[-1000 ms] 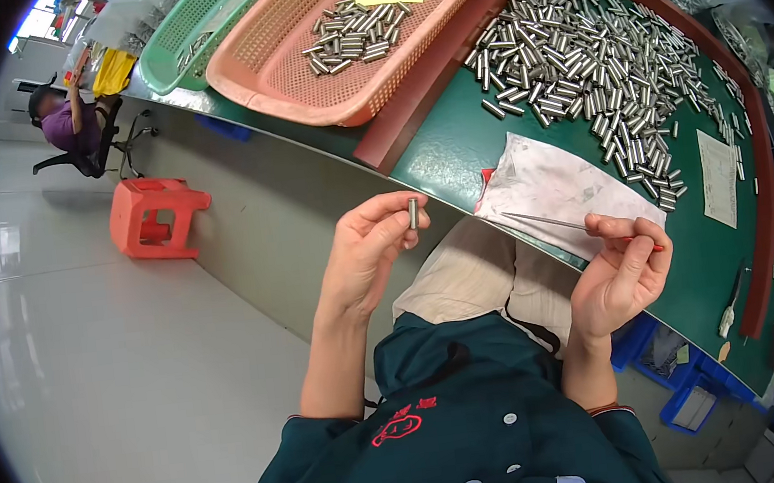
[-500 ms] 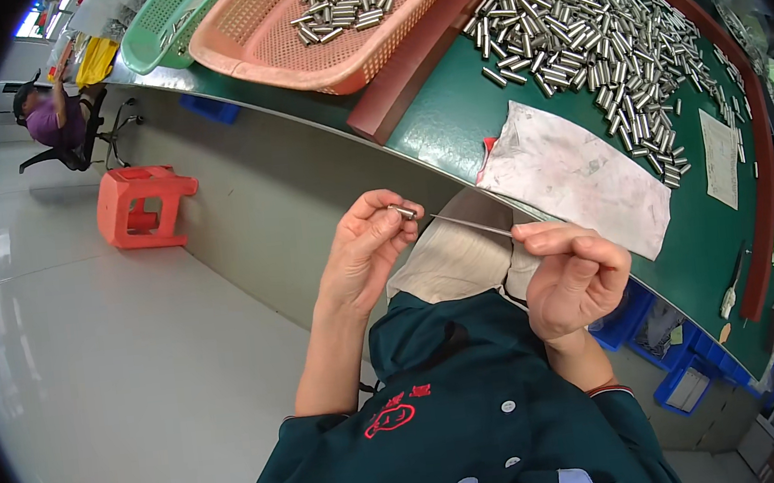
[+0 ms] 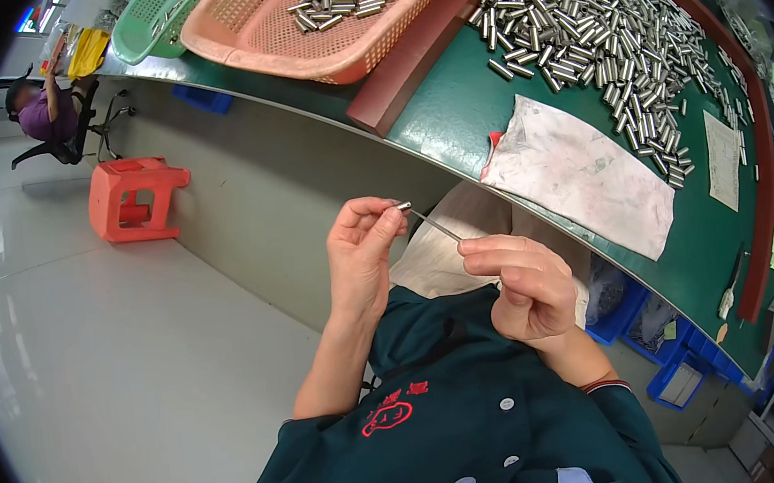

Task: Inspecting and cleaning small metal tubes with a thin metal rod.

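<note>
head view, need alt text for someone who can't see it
A person's left hand pinches a small metal cylinder while their right hand holds a thin metal rod with its tip at the cylinder. Beyond them, a green table bears a smudged white cloth, a large pile of similar cylinders and a pink basket holding more.

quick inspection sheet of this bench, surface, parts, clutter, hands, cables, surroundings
Surface: green tabletop with reddish-brown strips
Parts and tool: metal pin; thin metal rod, tip at the pin, contact unclear
Clutter: loose pile of pins; stained whitish cloth at the near edge; pink basket with more pins
Hands: left hand pinches the pin; right hand holds the rod
Cables: nothing clearly seen
Surroundings: red stool and seated person at left
</note>
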Tool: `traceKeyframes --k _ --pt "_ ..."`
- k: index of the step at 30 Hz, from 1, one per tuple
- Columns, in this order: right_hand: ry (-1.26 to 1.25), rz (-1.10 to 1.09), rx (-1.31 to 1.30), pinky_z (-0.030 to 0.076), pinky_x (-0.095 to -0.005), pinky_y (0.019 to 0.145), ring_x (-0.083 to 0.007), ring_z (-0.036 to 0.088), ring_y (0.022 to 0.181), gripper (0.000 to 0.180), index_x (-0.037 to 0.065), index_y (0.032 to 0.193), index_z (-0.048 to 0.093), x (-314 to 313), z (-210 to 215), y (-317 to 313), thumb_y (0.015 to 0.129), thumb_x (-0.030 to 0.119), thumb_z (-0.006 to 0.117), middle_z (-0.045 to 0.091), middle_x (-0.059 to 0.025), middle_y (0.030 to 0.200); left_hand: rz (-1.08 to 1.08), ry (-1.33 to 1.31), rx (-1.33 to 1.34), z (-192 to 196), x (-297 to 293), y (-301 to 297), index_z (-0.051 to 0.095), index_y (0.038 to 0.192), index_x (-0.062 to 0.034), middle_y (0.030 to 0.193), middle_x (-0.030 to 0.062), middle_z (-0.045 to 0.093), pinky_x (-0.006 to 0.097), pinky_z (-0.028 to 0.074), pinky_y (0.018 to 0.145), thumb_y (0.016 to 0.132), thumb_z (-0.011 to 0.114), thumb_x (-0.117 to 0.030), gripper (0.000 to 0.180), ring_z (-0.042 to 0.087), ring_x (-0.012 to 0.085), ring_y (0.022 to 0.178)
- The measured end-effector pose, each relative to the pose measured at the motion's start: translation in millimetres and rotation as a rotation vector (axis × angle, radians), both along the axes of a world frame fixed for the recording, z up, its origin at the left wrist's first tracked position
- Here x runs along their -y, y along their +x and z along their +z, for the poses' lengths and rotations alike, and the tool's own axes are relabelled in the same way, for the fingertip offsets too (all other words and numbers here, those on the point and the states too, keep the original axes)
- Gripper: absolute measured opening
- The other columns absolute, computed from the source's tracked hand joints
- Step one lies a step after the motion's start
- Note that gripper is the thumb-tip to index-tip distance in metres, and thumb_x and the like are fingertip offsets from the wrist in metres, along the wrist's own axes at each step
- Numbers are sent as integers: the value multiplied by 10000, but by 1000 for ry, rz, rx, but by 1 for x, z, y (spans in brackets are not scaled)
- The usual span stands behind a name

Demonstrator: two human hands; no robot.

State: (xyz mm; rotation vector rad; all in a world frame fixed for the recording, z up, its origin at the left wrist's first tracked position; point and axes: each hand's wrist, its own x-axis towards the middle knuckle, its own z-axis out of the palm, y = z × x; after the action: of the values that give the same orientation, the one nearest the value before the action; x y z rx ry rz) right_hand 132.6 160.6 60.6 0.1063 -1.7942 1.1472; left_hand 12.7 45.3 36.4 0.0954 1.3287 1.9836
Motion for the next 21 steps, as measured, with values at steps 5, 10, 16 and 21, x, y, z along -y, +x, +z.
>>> traceKeyframes --k 5,10,16,21 --pt "6 -17 -6 517 -361 601 -324 622 704 134 14 1003 405 -1 -1 -2 886 79 403 603 -188 764 4 -35 -94 1 1 1 544 875 -33 854 53 582 232 426 721 778 584 -16 105 535 116 756" --pt "-7 -12 -7 516 -351 610 -320 622 730 132 -3 949 449 -1 -2 -3 826 32 482 606 -183 793 39 -51 -138 5 -2 3 557 848 7 824 53 580 191 438 689 742 602 57 126 545 79 741" --pt "97 -60 92 511 -313 601 -281 624 733 227 -12 867 537 -1 3 -2 690 53 662 615 -154 829 91 -108 -383 5 2 2 559 806 38 855 85 577 196 445 685 721 591 104 112 547 96 761" --pt "100 -106 99 491 -286 548 -255 624 674 174 -14 880 543 2 -1 -3 742 47 629 621 -168 791 161 -137 -495 4 5 0 556 804 40 862 98 577 204 447 680 721 591 101 109 550 117 748"
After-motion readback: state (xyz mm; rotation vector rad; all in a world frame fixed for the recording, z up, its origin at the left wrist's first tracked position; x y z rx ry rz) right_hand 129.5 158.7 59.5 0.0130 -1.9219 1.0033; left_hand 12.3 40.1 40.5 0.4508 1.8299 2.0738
